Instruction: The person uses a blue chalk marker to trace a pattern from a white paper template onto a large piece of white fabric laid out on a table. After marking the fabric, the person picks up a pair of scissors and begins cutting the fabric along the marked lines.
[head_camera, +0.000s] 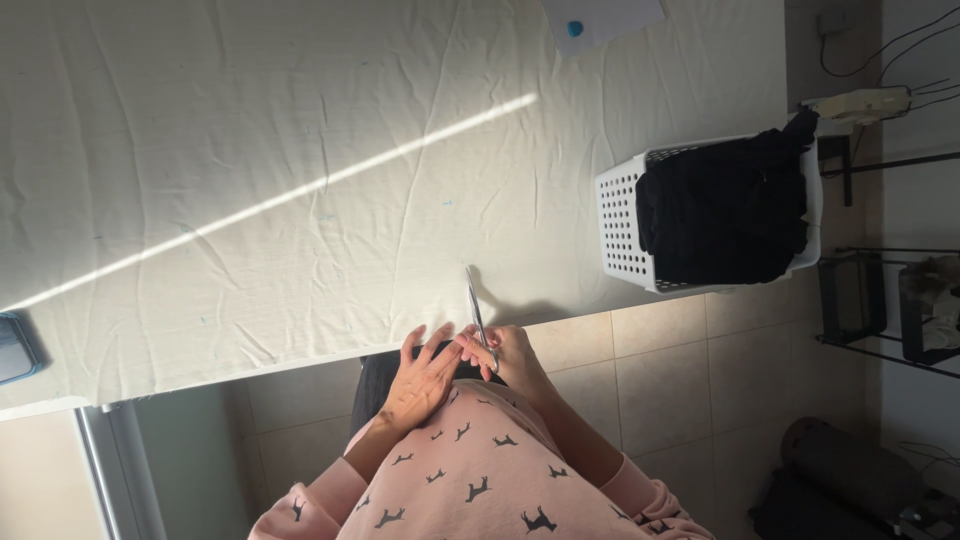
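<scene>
Right hand fingers: the right hand (510, 350) is closed around the handles of a pair of scissors (477, 312), at the near edge of the table.
Scissors: slim, metal, blades together, pointing away from the person over the near edge of the white cloth (300, 120).
Left hand fingers: the left hand (425, 375) lies flat with fingers spread a little, holding nothing; its fingertips reach toward the right hand and seem to touch it, just beside the scissor handles.
Under the hands: a dark piece of fabric (375, 385) hangs below the near table edge, partly hidden by the left hand.
Sleeves: pink, with small dark animal shapes.
Table: covered by the creased white cloth, crossed by a slanting strip of sunlight.
Right end of the table: a white perforated basket (625, 215) full of black clothing (725, 210).
Far edge: a sheet of paper (605, 15) with a blue dot.
Left end: a dark flat device (15, 348), half cut off.
</scene>
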